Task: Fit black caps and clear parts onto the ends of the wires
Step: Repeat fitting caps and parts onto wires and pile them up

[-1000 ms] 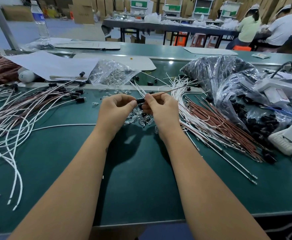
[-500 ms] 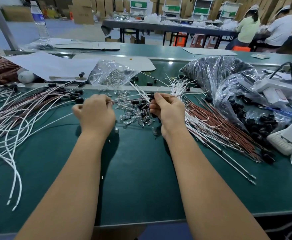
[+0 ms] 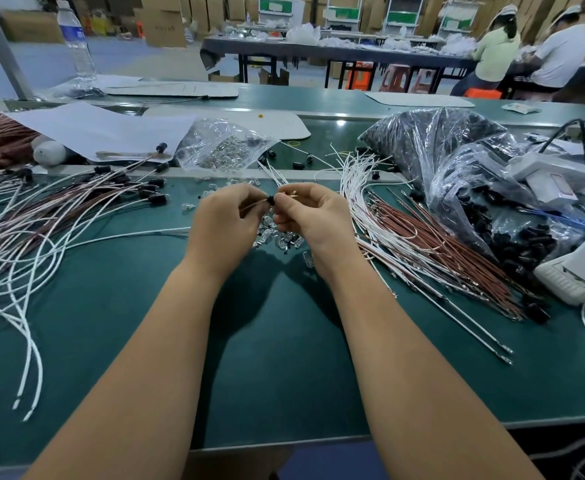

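Observation:
My left hand [image 3: 227, 223] pinches a thin brown wire [image 3: 253, 204] just behind a small black cap [image 3: 270, 200]. My right hand [image 3: 313, 216] pinches the wire's end on the other side of that cap, fingertips almost touching the left ones. Under both hands lies a small heap of loose clear parts [image 3: 280, 239] on the green table [image 3: 284, 358]. Capped wires [image 3: 86, 202] fan out at the left. Bare white and brown wires [image 3: 422, 244] lie at the right.
A clear bag of clear parts [image 3: 221, 147] sits behind my hands. Large plastic bags of black caps [image 3: 474, 174] fill the right, beside white devices [image 3: 575, 268]. White paper sheets [image 3: 90, 129] and a water bottle [image 3: 76, 46] stand at the back left. Two people work far right.
My left hand, drawn out to the left half a second ago, has come back to the right hand. Both now meet at the black cap on the wire.

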Tool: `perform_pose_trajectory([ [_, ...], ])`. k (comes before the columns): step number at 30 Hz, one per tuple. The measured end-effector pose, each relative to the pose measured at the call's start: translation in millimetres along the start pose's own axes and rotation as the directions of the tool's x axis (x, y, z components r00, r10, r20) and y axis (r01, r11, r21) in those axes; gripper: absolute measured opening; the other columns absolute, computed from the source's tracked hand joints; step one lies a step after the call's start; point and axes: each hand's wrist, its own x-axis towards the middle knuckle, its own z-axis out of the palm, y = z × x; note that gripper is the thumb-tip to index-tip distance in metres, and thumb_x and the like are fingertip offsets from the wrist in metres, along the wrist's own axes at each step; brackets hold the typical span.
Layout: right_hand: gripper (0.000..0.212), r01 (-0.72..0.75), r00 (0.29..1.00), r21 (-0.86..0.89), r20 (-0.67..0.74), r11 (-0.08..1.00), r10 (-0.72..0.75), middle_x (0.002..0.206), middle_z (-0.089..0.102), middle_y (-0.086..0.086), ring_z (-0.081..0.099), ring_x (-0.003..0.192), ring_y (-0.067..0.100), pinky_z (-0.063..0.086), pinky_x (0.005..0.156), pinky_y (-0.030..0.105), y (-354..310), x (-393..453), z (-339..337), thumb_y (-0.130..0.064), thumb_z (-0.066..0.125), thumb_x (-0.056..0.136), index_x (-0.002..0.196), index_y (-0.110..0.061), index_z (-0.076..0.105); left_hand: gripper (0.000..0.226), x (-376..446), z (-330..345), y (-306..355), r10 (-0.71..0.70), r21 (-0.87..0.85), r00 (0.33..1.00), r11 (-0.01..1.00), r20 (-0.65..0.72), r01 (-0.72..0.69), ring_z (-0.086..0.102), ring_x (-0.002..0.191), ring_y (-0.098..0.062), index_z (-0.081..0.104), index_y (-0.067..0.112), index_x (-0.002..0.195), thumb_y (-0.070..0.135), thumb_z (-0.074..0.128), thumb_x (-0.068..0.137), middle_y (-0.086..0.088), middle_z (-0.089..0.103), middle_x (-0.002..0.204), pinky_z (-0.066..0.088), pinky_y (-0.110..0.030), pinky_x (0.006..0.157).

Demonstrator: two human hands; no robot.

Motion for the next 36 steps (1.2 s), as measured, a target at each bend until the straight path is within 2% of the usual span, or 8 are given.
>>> perform_pose_trajectory([
  [6,0.006,-0.001,0.998,-0.044,-0.063,0.999,-0.002,0.068,0.064,0.006,0.060,0.052,0.012,0.054,0.053,0.026,1.4,3.2,-4.2,-0.009,0.062,0.092,0.087,-0.005,0.062,0.007,-0.4,-0.1,-5.1,-0.033,0.003,0.999,0.999,-0.021,0.033,0.062,0.070,-0.020,0.073,0.010,0.090,0.011,0.069,0.084,0.003,0.065,0.075,0.052,-0.036,0.070],
  [10,0.006,0.018,0.997,-0.074,-0.077,0.997,-0.024,0.064,0.064,0.002,0.060,0.051,0.009,0.055,0.053,0.024,2.9,4.5,-6.1,-0.003,0.059,0.093,0.087,-0.003,0.062,0.006,-0.4,0.4,-6.8,-0.034,-0.001,0.999,0.999,0.004,0.034,0.061,0.069,-0.016,0.072,0.012,0.090,0.012,0.070,0.084,0.005,0.064,0.074,0.052,-0.031,0.070],
  [13,0.007,0.013,0.998,-0.060,-0.068,0.998,-0.017,0.068,0.064,0.005,0.062,0.053,0.009,0.055,0.056,0.022,3.7,5.9,-5.8,0.002,0.055,0.094,0.091,-0.001,0.060,0.005,-1.1,0.3,-5.3,-0.033,-0.013,0.999,0.999,0.010,0.033,0.057,0.063,-0.007,0.071,0.011,0.089,0.012,0.069,0.085,0.007,0.062,0.070,0.046,-0.018,0.064],
  [17,0.014,0.019,0.999,-0.044,-0.039,0.999,-0.020,0.072,0.064,0.009,0.064,0.054,0.010,0.054,0.057,0.020,4.5,7.3,-6.3,0.007,0.052,0.094,0.088,-0.003,0.060,0.003,-1.2,0.4,-4.2,-0.056,-0.035,0.998,0.998,0.024,0.056,0.053,0.059,-0.004,0.070,0.011,0.088,0.013,0.069,0.085,0.010,0.059,0.066,0.044,-0.023,0.062],
  [24,0.022,0.066,0.998,-0.055,-0.010,0.996,-0.067,0.071,0.063,0.007,0.063,0.054,0.009,0.054,0.058,0.020,4.6,6.8,-6.3,0.009,0.050,0.094,0.083,-0.007,0.062,0.006,-1.6,3.1,-7.0,-0.135,-0.119,0.990,0.983,0.046,0.139,0.048,0.052,0.001,0.065,0.018,0.083,0.013,0.067,0.087,0.009,0.059,0.061,0.041,-0.019,0.056],
  [29,0.016,0.005,0.999,-0.050,-0.040,0.999,-0.007,0.077,0.063,0.011,0.063,0.056,0.010,0.056,0.059,0.023,4.9,8.3,-6.6,0.008,0.049,0.093,0.094,-0.003,0.060,0.005,-1.7,3.7,-8.4,-0.128,-0.139,0.990,0.981,0.064,0.136,0.048,0.052,0.003,0.066,0.014,0.084,0.011,0.068,0.085,0.014,0.055,0.059,0.038,-0.013,0.054],
  [32,0.008,-0.054,0.997,-0.013,-0.048,0.998,0.054,0.073,0.062,0.010,0.061,0.054,0.012,0.057,0.058,0.026,5.3,8.9,-6.5,0.000,0.053,0.094,0.097,0.001,0.060,0.004,-1.3,3.3,-9.0,-0.126,-0.144,0.990,0.980,0.064,0.134,0.048,0.053,0.002,0.067,0.013,0.084,0.011,0.069,0.085,0.013,0.057,0.061,0.040,-0.018,0.057],
  [36,0.007,-0.014,0.999,-0.051,-0.045,0.999,0.011,0.068,0.064,0.006,0.063,0.055,0.012,0.056,0.057,0.024,6.8,8.0,-6.7,-0.001,0.058,0.093,0.087,-0.002,0.061,0.002,-2.3,3.0,-8.4,-0.122,-0.139,0.991,0.982,0.061,0.130,0.051,0.056,-0.001,0.068,0.013,0.085,0.011,0.069,0.085,0.011,0.059,0.063,0.044,-0.024,0.060],
])
